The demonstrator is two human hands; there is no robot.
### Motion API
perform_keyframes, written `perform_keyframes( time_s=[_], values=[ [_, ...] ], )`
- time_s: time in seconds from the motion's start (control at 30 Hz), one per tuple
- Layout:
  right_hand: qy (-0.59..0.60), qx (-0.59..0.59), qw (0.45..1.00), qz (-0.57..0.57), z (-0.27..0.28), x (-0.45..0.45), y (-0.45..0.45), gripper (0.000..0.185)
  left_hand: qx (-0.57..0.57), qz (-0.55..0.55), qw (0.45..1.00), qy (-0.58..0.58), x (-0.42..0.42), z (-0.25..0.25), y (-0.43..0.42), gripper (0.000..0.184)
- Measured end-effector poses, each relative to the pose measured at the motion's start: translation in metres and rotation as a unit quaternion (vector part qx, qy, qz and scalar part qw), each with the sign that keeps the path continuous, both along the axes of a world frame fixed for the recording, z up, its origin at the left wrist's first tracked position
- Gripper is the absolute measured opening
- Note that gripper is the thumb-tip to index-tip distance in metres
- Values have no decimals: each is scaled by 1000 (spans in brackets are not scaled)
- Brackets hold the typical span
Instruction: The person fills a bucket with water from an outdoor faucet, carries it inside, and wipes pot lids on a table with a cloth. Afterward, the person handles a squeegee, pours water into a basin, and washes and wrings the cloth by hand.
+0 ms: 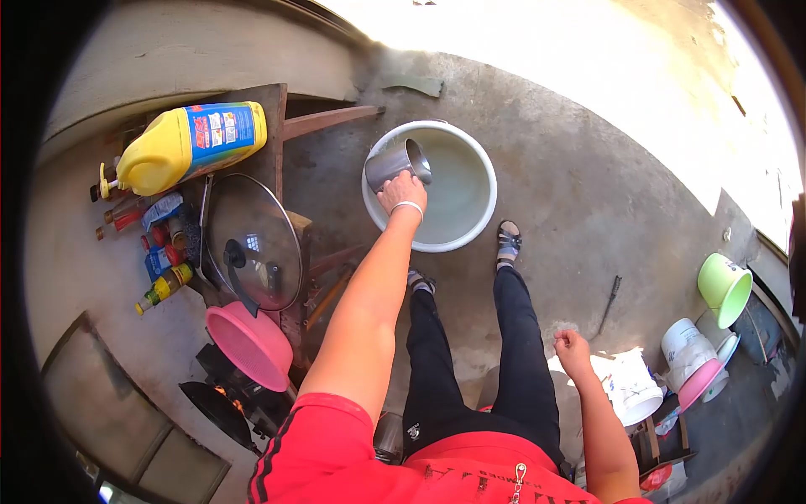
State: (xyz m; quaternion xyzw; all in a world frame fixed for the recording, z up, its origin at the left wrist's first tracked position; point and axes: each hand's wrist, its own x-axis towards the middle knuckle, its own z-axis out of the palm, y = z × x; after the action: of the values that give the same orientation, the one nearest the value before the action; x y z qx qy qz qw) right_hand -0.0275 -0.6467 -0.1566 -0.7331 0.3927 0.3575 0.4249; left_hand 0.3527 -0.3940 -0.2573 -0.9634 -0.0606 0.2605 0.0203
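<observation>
The left hand point(405, 193) gripped a tilted metal jug point(386, 167); a slip risked slopping water point(457, 191) from the white tub point(489, 172). The right hand point(573, 353), half-curled, I couldn't read.

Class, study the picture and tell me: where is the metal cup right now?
In the head view, the metal cup is in the person's left hand, at the left side of the round white tub.

Silver cup point(387, 166), white basin point(492, 186), black-striped red sleeve point(326, 433)
</observation>
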Motion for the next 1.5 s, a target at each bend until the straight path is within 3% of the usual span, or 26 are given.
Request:
perform_keyframes(
  time_s=[0.07,0.13,0.2,0.23,0.3,0.37,0.43,0.5,0.57,0.63,0.7,0.77,0.83,0.87,0.93,1.03,1.1,1.17,1.23,1.3,1.37,1.43,1.5],
  values=[
    [5,2,1000,17,-7,-1,-6,17,-6,-5,1000,21,-1,-12,-7,22],
    [14,2,999,32,-3,7,-8,17,-111,11,994,-11,-8,-19,-11,23],
    [-6,37,999,-23,1,23,-8,17,-209,24,975,-72,-17,-26,-5,23],
    [-11,34,999,-19,4,35,-8,17,-212,27,974,-78,-20,-22,-3,23],
    [-33,159,977,-141,17,66,-5,17,-356,228,905,-50,-30,3,2,24],
    [-31,198,966,-165,42,116,-4,17,-473,275,833,-85,-41,45,-4,28],
    [-78,223,959,-160,59,162,-7,17,-537,235,808,-59,-41,107,-14,28],
    [-101,245,951,-161,83,219,-9,21,-501,108,856,-70,-25,191,-32,26],
    [-98,237,955,-153,106,276,-13,31,-471,-43,869,-145,-3,254,-50,24],
    [-113,252,942,-189,124,324,-17,40,-456,-128,866,-157,22,314,-68,19],
    [-136,283,916,-248,123,367,-20,42,-403,-307,827,-244,50,356,-86,17],
    [-152,323,884,-302,134,411,-24,44,-364,-352,819,-271,76,388,-106,13],
    [-158,445,794,-383,147,453,-28,43,-303,-464,771,-314,104,416,-130,14],
    [-164,451,790,-381,151,477,-33,43,-249,-498,767,-319,119,425,-143,13],
    [-197,537,683,-455,155,524,-47,31,-183,-532,759,-326,149,438,-171,12],
    [-282,592,643,-396,157,584,-81,20,-86,-567,748,-334,191,448,-212,10],
    [-290,569,654,-406,164,612,-109,15,-61,-557,757,-336,217,457,-245,9],
    [-276,478,769,-321,171,631,-153,14,-65,-545,762,-344,236,462,-276,6],
    [-368,417,801,-224,167,658,-185,32,-105,-496,767,-393,253,465,-303,6],
    [-304,338,865,-211,197,663,-216,50,-103,-470,788,-385,264,468,-322,10],
    [-273,467,837,-87,180,691,-269,56,-118,-475,766,-416,271,464,-337,11],
    [-158,541,824,-60,215,684,-310,57,-139,-462,772,-413,275,454,-345,11],
    [-139,416,892,-107,223,659,-350,61,-77,-502,769,-389,275,444,-340,10]
  ],
)
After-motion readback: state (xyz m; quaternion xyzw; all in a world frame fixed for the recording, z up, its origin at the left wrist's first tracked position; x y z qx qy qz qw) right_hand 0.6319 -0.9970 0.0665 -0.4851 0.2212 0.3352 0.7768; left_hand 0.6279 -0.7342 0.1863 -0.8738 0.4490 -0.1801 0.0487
